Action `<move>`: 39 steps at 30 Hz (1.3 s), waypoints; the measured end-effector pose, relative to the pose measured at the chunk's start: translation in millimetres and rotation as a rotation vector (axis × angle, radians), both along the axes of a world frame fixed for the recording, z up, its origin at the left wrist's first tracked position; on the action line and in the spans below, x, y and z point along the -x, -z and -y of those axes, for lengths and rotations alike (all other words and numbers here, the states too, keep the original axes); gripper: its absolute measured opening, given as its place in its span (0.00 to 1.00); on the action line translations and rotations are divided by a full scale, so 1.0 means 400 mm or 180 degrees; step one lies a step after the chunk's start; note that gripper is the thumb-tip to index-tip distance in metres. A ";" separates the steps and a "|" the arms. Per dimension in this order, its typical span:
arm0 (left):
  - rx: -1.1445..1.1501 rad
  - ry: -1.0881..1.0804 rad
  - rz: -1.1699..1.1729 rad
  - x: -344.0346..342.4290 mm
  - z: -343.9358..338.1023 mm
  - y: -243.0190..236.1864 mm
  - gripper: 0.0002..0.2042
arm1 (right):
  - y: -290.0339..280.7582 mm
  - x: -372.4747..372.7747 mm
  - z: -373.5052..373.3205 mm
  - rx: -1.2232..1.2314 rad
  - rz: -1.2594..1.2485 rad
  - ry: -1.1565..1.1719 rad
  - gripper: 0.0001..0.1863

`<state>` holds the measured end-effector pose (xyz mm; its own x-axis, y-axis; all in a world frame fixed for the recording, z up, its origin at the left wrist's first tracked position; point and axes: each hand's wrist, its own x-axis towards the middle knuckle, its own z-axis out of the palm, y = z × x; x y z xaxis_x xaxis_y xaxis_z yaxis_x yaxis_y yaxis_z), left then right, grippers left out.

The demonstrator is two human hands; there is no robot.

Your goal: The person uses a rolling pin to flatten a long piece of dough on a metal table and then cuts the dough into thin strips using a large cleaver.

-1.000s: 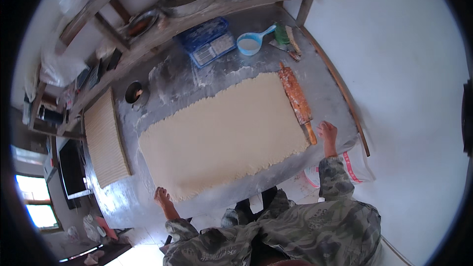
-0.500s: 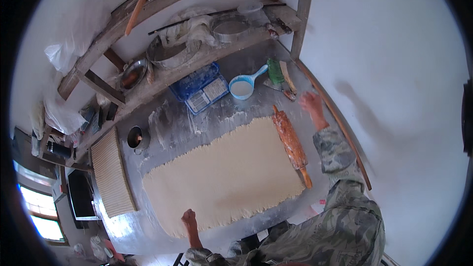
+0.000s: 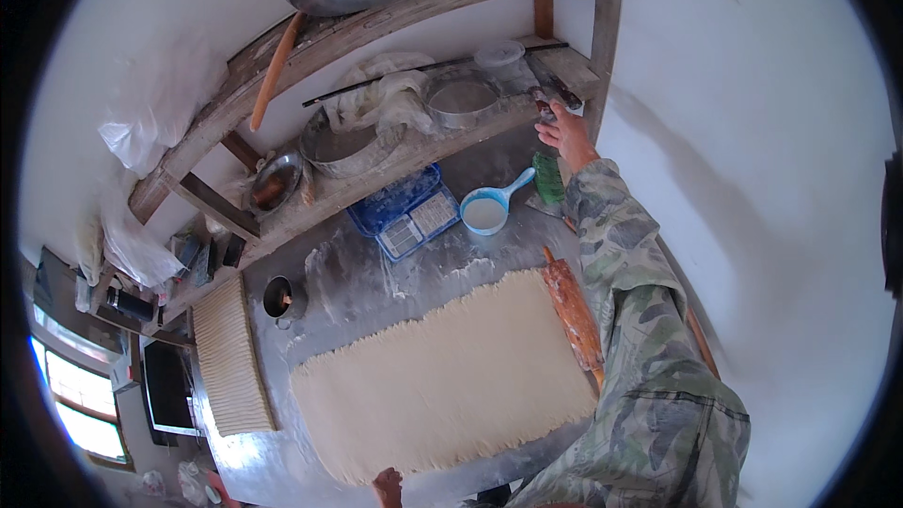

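My right hand (image 3: 566, 134) is stretched up to the lower wooden shelf (image 3: 395, 169), its fingertips at a dark-handled tool (image 3: 555, 94) lying on the shelf's right end. Whether the fingers grip it is not visible. My left hand (image 3: 387, 486) rests at the near edge of the metal table (image 3: 357, 273), just below a large flat rectangular sheet of pale dough (image 3: 442, 386). It holds nothing. A floury wooden rolling pin (image 3: 574, 312) lies along the dough's right edge, beside my camouflage sleeve.
A blue scoop of white flour (image 3: 486, 213) and a blue tray (image 3: 404, 216) sit behind the dough. A small tin cup (image 3: 279, 297) and a slatted board (image 3: 230, 357) lie at the left. Metal bowls (image 3: 339, 146) and cloths fill the shelves.
My right hand left the rolling pin's near end and rose past the table's far right corner up to the shelf. My left hand stayed at the table's near edge.
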<state>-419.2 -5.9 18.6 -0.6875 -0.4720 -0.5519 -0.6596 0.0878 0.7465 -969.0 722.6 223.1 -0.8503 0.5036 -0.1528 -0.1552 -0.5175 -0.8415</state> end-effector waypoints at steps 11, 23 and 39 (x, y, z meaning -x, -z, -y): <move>-0.0166 0.0259 0.0527 -0.025 -0.041 0.017 0.14 | -0.131 0.039 -0.024 0.0171 0.0150 0.0848 0.06; -0.0966 0.0468 0.0149 0.052 -0.118 0.106 0.13 | -0.080 0.054 -0.009 -0.0236 0.0240 0.0507 0.08; -0.1740 0.0372 0.0545 0.066 -0.005 0.105 0.24 | -0.010 0.033 -0.281 -0.1605 0.1028 0.1086 0.28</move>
<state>-445.6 -3.8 -23.2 -0.5975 -0.0138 -0.8018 -0.7839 -0.2006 0.5876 -982.3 835.0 227.0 -0.5827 0.8112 -0.0488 0.0592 -0.0175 -0.9981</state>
